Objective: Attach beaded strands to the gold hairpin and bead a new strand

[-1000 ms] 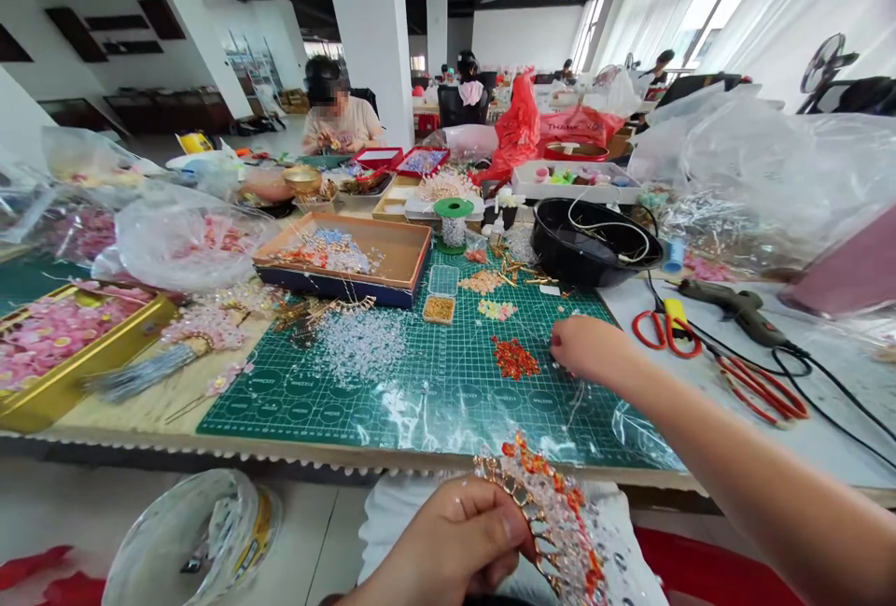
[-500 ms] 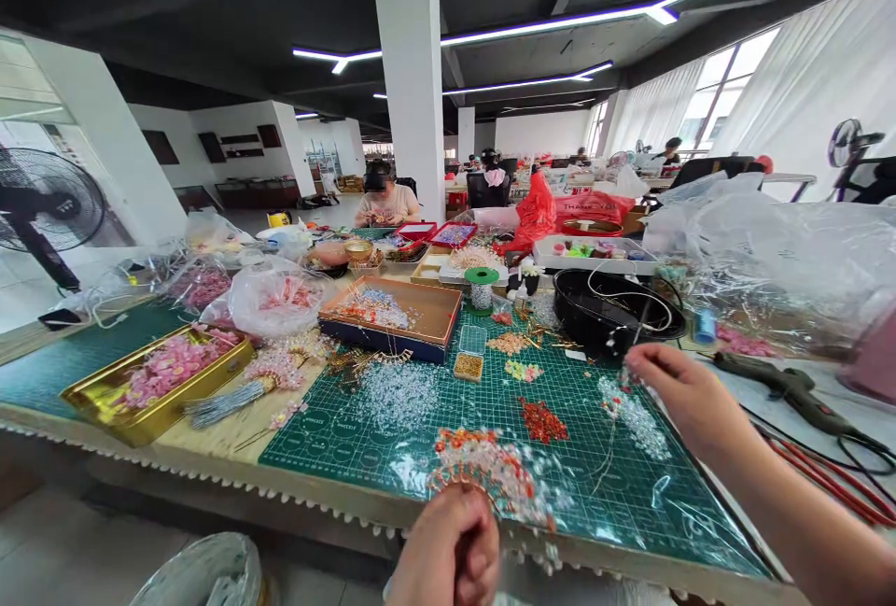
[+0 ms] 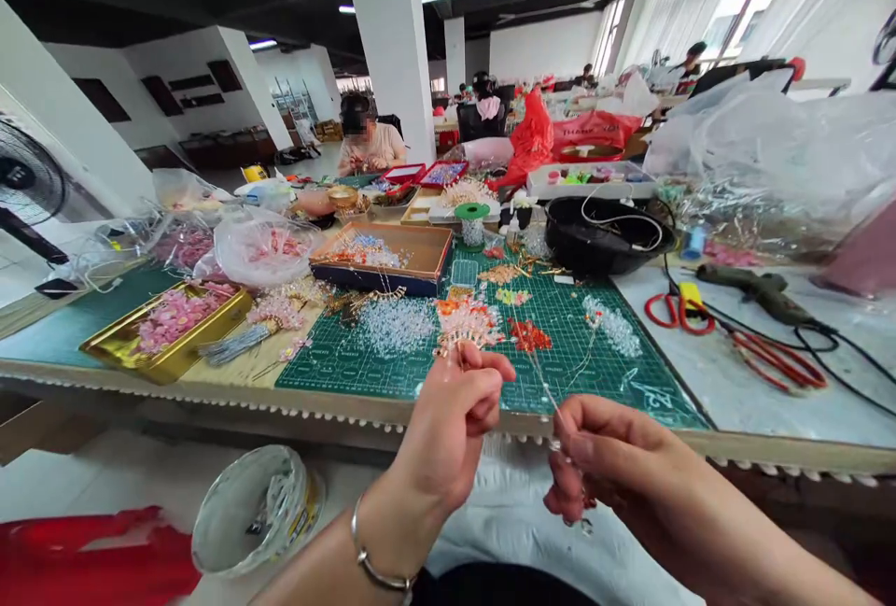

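My left hand (image 3: 455, 419) is closed on a fan-shaped beaded ornament (image 3: 468, 321), with a gold base and red, pink and clear beads, held upright over the mat's front part. Lower and to the right, my right hand (image 3: 616, 457) pinches a thin beaded wire (image 3: 550, 391) that slants up toward the mat. A few clear and red beads dangle below its fingers. Behind the hands, a pile of red beads (image 3: 530, 335) and heaps of clear beads (image 3: 396, 326) lie on the green cutting mat (image 3: 336, 363).
At left stands a gold tray (image 3: 168, 363) of pink flowers. A shallow box (image 3: 427, 260) and a black basin (image 3: 581, 242) stand behind. Red-handled scissors (image 3: 679, 312), pliers (image 3: 777, 359) and a glue gun (image 3: 756, 293) lie right. A bucket (image 3: 245, 513) is below. Across the table sits a person (image 3: 371, 144).
My right hand has come from the clear beads at the right down to the table's front edge, near my left. My left hand and the ornament appear farther forward over the mat. The view has tilted down.
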The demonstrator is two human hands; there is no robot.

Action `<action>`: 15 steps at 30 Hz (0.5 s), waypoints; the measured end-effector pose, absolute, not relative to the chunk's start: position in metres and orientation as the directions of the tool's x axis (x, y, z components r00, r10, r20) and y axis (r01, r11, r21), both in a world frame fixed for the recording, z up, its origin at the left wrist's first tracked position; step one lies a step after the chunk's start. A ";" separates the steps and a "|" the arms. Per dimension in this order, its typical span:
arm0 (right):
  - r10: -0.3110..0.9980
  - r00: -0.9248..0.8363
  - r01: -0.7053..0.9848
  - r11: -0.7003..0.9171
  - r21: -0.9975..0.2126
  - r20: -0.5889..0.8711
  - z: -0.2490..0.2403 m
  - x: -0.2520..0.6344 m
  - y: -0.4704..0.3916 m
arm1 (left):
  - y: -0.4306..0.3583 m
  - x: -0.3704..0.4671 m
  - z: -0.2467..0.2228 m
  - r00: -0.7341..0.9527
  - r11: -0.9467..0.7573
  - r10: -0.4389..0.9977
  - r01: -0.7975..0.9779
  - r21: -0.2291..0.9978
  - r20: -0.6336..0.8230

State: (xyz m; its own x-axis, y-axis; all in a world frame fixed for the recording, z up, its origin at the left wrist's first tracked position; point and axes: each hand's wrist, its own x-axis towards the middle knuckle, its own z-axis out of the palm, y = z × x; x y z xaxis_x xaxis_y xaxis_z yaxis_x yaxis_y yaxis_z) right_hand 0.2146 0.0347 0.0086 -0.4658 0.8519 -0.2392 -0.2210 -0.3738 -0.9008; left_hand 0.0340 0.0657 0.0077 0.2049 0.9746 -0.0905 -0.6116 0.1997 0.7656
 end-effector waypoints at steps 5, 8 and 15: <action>0.844 -0.460 -0.256 -0.422 -0.870 -0.274 -0.002 0.200 0.026 | 0.057 0.038 0.004 0.282 0.240 0.955 -0.559 0.794 -0.090; 0.831 -0.487 -0.239 -0.425 -0.873 -0.271 -0.006 0.204 0.027 | 0.056 0.036 0.003 0.296 0.246 0.951 -0.549 0.799 -0.090; 0.806 -0.510 -0.183 -0.442 -0.878 -0.300 -0.013 0.208 0.025 | 0.059 0.033 0.004 0.248 0.230 0.962 -0.496 0.837 -0.117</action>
State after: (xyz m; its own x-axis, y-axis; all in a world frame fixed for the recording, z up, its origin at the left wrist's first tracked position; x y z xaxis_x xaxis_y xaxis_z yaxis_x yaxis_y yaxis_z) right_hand 0.2080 0.0251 -0.0135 -0.5098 0.8064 -0.2997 -0.1833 -0.4422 -0.8780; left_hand 0.0335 0.0587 0.0035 0.2484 0.9616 -0.1166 -0.4965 0.2297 0.8371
